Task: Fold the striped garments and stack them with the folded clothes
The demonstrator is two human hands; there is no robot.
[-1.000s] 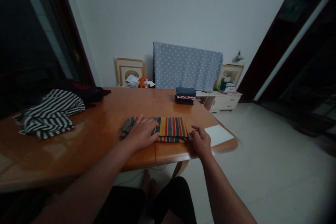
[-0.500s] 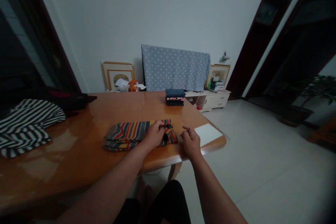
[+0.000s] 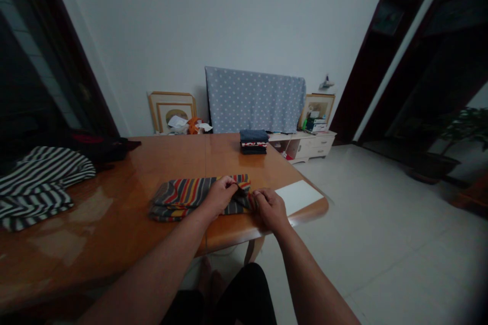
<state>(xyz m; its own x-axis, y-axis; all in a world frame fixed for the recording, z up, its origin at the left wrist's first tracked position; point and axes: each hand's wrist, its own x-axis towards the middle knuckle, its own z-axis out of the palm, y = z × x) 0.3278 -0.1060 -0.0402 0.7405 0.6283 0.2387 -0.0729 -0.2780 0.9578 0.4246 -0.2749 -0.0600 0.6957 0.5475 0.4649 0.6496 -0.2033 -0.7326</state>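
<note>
Striped cloth (image 3: 179,198) lies folded on the wooden table (image 3: 114,228), near its front edge. The left hand (image 3: 219,197) pinches the upper fold between thumb and fingers; the right hand (image 3: 271,208) holds the cloth's right end, fingers closed narrowly on it.

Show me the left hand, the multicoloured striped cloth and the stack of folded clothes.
left hand (image 3: 219,196): head view, on the back of the hand.
multicoloured striped cloth (image 3: 179,193): head view, on its uncovered left part.
stack of folded clothes (image 3: 253,142): head view, on the stack's middle.
</note>
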